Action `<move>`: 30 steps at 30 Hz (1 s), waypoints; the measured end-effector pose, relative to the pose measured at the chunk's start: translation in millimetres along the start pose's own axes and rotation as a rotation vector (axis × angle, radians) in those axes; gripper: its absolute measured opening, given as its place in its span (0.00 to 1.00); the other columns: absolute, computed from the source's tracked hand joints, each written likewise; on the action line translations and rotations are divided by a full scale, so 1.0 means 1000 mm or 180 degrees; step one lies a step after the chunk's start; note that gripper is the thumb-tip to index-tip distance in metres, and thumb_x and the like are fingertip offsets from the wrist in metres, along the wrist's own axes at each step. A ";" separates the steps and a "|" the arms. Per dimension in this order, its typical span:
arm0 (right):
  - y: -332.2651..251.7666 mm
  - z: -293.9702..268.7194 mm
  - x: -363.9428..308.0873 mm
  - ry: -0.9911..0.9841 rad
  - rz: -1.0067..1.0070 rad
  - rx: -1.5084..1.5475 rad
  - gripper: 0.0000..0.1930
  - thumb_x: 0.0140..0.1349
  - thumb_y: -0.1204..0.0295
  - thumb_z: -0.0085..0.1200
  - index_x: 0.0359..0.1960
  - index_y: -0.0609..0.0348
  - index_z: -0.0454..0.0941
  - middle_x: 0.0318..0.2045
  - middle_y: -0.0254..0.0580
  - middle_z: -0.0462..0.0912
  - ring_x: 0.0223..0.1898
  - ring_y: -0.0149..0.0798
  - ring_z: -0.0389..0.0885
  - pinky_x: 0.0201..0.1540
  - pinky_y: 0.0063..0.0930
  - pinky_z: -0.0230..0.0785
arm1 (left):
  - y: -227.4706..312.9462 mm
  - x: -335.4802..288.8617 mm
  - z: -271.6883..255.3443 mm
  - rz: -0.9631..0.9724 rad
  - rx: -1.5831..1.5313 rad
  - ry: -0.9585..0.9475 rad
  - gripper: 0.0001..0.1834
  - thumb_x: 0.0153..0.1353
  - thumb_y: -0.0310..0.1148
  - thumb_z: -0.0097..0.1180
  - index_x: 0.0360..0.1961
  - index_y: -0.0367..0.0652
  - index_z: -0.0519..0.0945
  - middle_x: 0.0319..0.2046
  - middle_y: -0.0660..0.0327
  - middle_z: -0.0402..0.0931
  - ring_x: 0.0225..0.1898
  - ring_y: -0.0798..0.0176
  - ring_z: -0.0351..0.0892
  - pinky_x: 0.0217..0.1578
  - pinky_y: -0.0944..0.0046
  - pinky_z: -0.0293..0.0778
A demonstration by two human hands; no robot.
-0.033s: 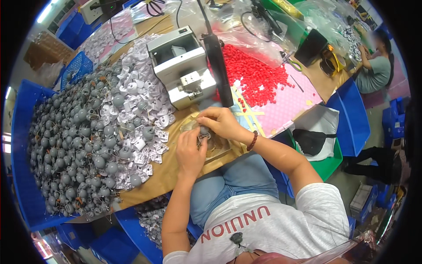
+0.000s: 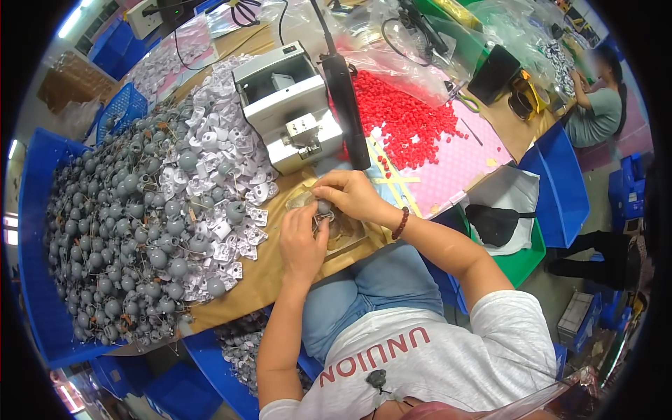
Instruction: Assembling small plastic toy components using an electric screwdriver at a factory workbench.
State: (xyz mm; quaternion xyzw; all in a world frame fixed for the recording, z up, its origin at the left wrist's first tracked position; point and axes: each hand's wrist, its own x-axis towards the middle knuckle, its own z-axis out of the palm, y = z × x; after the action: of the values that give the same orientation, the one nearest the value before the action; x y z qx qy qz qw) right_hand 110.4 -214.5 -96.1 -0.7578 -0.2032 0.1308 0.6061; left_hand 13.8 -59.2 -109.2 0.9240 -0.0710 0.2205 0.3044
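Note:
Both of my hands meet over a small clear tray (image 2: 348,246) at the front edge of the table. Between their fingertips is a small grey ball-shaped part (image 2: 323,207), mostly covered by the fingers. My left hand (image 2: 302,241) is closed around its near left side, thumb and fingers curled. From the far right, my right hand (image 2: 355,199) pinches at its top with thumb and forefinger. A white bench machine (image 2: 288,105) stands just beyond my hands, and loose white plastic parts (image 2: 224,182) lie to the left of them.
A big heap of grey ball parts with wires (image 2: 112,238) fills the left side, edged by a blue bin (image 2: 31,266). Small red parts (image 2: 406,119) are piled on pink sheeting at the right. Scissors (image 2: 467,102) lie beyond. A co-worker (image 2: 595,115) sits far right.

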 end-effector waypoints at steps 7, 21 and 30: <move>0.003 -0.009 0.007 -0.0482 0.0649 0.0597 0.13 0.69 0.66 0.62 0.42 0.66 0.86 0.29 0.35 0.86 0.30 0.26 0.81 0.33 0.21 0.74 | -0.001 -0.003 0.001 0.0114 0.0067 -0.0004 0.22 0.54 0.27 0.69 0.52 0.38 0.79 0.45 0.52 0.81 0.50 0.45 0.78 0.51 0.50 0.75; -0.007 -0.024 0.012 -0.0793 0.0181 -0.0192 0.09 0.64 0.70 0.63 0.37 0.65 0.85 0.25 0.34 0.84 0.24 0.25 0.80 0.27 0.24 0.75 | 0.000 -0.006 0.002 0.0145 0.0077 0.0028 0.21 0.55 0.27 0.70 0.51 0.38 0.80 0.46 0.52 0.82 0.51 0.45 0.78 0.53 0.50 0.74; -0.004 -0.018 0.012 -0.0793 0.0712 0.0287 0.09 0.67 0.69 0.62 0.40 0.63 0.85 0.30 0.34 0.85 0.29 0.24 0.80 0.32 0.21 0.76 | 0.000 -0.004 0.001 0.0191 0.0133 0.0032 0.22 0.55 0.27 0.69 0.52 0.39 0.80 0.46 0.52 0.82 0.50 0.46 0.79 0.52 0.51 0.75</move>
State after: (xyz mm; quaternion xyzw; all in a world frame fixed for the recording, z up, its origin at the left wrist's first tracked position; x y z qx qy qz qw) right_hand 128.7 -224.0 -87.6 -0.7257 -0.1851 0.2993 0.5913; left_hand 11.0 -59.6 -111.5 0.9265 -0.0925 0.2355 0.2786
